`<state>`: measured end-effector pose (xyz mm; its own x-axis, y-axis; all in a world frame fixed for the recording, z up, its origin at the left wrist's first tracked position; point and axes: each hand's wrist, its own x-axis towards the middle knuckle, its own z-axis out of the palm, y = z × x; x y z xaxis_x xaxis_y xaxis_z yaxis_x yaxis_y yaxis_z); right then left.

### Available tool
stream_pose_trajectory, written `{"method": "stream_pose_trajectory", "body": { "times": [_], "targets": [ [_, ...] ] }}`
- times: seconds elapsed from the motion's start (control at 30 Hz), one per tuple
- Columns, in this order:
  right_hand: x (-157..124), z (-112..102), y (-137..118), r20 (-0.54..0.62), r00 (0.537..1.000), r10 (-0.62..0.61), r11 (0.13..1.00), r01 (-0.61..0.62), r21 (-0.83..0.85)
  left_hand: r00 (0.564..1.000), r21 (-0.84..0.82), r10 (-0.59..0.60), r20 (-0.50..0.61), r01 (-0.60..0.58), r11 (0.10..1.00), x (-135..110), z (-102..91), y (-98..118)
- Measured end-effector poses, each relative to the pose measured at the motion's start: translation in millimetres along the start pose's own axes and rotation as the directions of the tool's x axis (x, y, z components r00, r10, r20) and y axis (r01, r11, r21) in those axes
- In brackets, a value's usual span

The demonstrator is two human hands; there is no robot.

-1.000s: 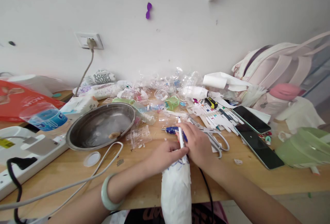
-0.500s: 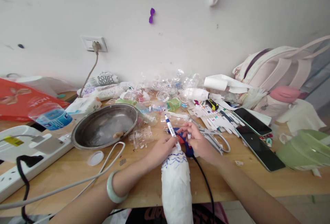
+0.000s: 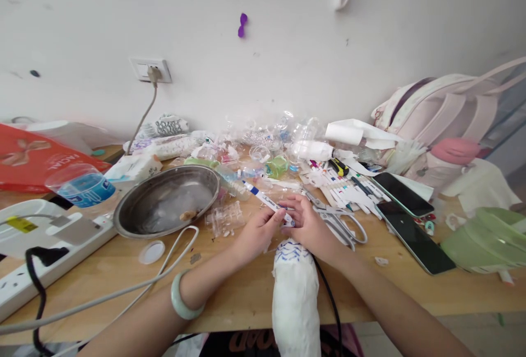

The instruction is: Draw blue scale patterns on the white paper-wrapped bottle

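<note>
A white marker (image 3: 267, 201) with blue ends slants between my hands, its far end pointing up and left. My left hand (image 3: 263, 231) pinches its barrel between thumb and fingers. My right hand (image 3: 310, 228) curls its fingers round the near end of the marker, close to the left fingertips. Just below the hands, a white-coated, bottle-shaped piece (image 3: 296, 297) leans over the table's front edge toward my body. Rows of blue wavy lines mark its upper end. That end lies near the heel of my right hand, which partly hides it.
A metal basin (image 3: 164, 203) with cloudy water stands left, beside a power strip (image 3: 61, 264) and loose cables. Scissors (image 3: 339, 220), many markers (image 3: 337, 184) and two phones (image 3: 415, 234) lie right. Clear plastic pieces (image 3: 226, 219) and a backpack (image 3: 439, 105) are farther back.
The right hand has moved left to the marker's near end. The marker has tipped further left. The white piece has shifted right, and the blue tool behind the hands is now mostly hidden.
</note>
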<state>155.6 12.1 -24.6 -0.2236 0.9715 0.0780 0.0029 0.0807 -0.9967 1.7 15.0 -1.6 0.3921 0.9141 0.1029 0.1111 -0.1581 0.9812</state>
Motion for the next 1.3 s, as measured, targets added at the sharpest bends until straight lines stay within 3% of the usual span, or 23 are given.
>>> {"method": "stream_pose_trajectory", "body": {
  "times": [0.23, 0.37, 0.53, 0.7, 0.97, 1.3],
  "targets": [
    [-3.7, 0.2, -11.0, 0.006, 0.998, 0.064, 0.996, -0.063, -0.061, 0.999, 0.062, 0.006, 0.037, -0.008, 0.998, 0.2, -0.2, -6.6],
    [-6.9, -1.8, -16.3, 0.022, 0.999, 0.039, 0.997, -0.038, -0.063, 0.997, 0.132, 0.019, 0.078, -0.029, 0.991, -2.0, -1.6, -4.1],
    [-6.1, -4.6, -17.7, 0.021, 0.999, -0.025, 0.997, 0.026, -0.076, 1.000, 0.139, 0.004, 0.002, -0.004, 0.990, 0.0, -5.0, 1.1],
    [-6.0, -4.8, -22.1, -0.019, 0.998, -0.068, 0.997, 0.067, -0.040, 0.992, 0.046, -0.063, -0.108, 0.068, 0.997, 2.9, -6.9, 5.3],
    [-11.6, -3.2, -27.1, -0.058, 0.992, -0.112, 0.992, 0.108, -0.073, 0.985, -0.125, -0.106, -0.138, 0.089, 0.988, -1.9, -2.8, 10.4],
    [-9.9, -8.3, -33.2, -0.028, 0.996, -0.085, 0.996, 0.085, -0.005, 0.993, -0.207, -0.104, -0.049, 0.091, 0.974, -2.4, -4.5, 2.1]
  ]
}}
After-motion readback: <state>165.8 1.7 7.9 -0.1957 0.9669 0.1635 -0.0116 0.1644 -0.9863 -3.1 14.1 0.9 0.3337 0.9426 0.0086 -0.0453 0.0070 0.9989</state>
